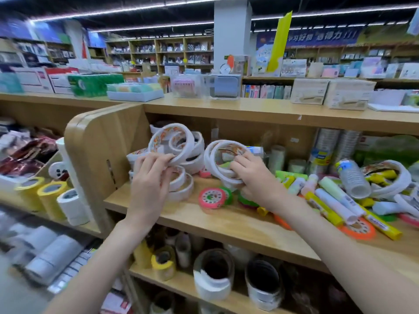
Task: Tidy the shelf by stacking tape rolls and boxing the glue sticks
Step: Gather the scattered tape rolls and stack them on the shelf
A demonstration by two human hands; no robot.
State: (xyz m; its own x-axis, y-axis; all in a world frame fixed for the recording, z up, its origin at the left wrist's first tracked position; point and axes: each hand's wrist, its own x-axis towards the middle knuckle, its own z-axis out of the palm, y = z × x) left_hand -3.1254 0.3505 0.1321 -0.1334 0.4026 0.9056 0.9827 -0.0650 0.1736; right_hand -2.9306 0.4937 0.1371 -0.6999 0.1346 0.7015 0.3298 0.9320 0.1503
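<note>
Glue sticks [328,200] beside pink roll [212,198]

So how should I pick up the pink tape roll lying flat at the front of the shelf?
Come from above and pinch the pink tape roll across its outer rim. It lies flat on the shelf with open space in front, so I'd guess thumb on the near edge and fingers on the far edge works best.

left arm extended forward | left hand [150,171] fingers curled, pinching | right arm extended | right hand [254,175] fingers curled, gripping
</note>
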